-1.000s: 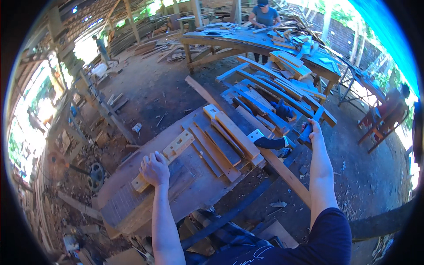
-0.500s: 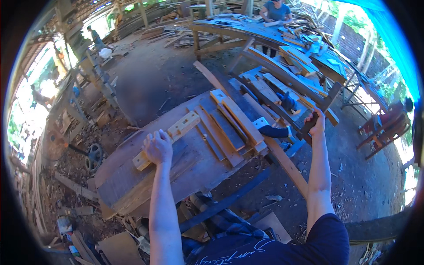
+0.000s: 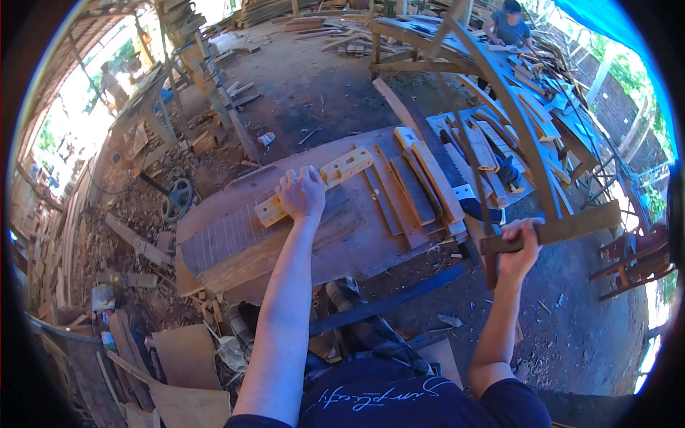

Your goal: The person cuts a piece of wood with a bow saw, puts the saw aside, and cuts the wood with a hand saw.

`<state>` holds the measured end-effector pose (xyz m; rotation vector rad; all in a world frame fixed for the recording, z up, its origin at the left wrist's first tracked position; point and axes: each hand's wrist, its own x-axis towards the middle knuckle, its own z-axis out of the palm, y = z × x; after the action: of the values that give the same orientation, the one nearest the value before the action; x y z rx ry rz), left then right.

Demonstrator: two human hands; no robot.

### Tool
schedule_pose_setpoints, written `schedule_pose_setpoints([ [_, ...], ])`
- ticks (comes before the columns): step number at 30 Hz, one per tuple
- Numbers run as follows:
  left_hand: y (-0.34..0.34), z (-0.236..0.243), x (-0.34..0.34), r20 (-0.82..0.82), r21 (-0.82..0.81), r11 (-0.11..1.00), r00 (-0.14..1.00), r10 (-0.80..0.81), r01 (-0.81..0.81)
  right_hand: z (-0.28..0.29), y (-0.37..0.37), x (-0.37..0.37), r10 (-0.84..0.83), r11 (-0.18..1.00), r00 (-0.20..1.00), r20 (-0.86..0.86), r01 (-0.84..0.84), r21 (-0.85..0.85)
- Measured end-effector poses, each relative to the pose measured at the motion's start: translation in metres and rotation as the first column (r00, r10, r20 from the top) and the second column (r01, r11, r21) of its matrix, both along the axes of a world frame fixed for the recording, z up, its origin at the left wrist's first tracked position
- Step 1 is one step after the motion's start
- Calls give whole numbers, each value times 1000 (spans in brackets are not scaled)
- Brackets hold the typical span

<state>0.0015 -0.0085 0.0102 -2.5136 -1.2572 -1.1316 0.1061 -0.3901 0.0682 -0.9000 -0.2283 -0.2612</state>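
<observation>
My left hand (image 3: pixel 301 191) is closed over a pale wooden piece with holes cut in it (image 3: pixel 347 167), which lies flat on a broad wooden work board (image 3: pixel 235 239). Off to the right, my right hand (image 3: pixel 521 251) grips the end bar of a wooden frame saw (image 3: pixel 581 227). Its long frame and thin blade slant up and away, well apart from the pale piece. Between the hands, several narrow wood strips (image 3: pixel 408 187) lie side by side on the board. A handsaw with a black handle (image 3: pixel 484 210) rests just beyond them.
Another person (image 3: pixel 510 28) stands behind a far bench (image 3: pixel 403 36) at the upper right, strewn with offcuts. A wooden chair (image 3: pixel 631 260) is at the right edge. A handwheel (image 3: pixel 177 200) stands left of the board. Scrap wood (image 3: pixel 139 239) litters the ground at left.
The view has swung, moving the board rightward in the picture. My right hand has lowered and turned the frame saw, so its frame now rises across the upper right. My left hand stays on the pale piece.
</observation>
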Motion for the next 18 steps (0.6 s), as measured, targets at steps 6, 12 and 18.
schedule_pose_setpoints([
  [6, 3, -15, 0, 31, 85, 996, 999, -41, 38, -9, 17, -56, 170, 978, 985, -23, -171, -117],
  [12, 5, -10, 0, -15, 81, 997, 1000, 10, -9, -13, 48, -89, 381, 921, 923, 60, -372, -115],
  [18, 8, -6, -1, -38, -1, 1000, 999, -16, 16, -23, 79, -124, 466, 875, 884, -34, -466, -131],
])
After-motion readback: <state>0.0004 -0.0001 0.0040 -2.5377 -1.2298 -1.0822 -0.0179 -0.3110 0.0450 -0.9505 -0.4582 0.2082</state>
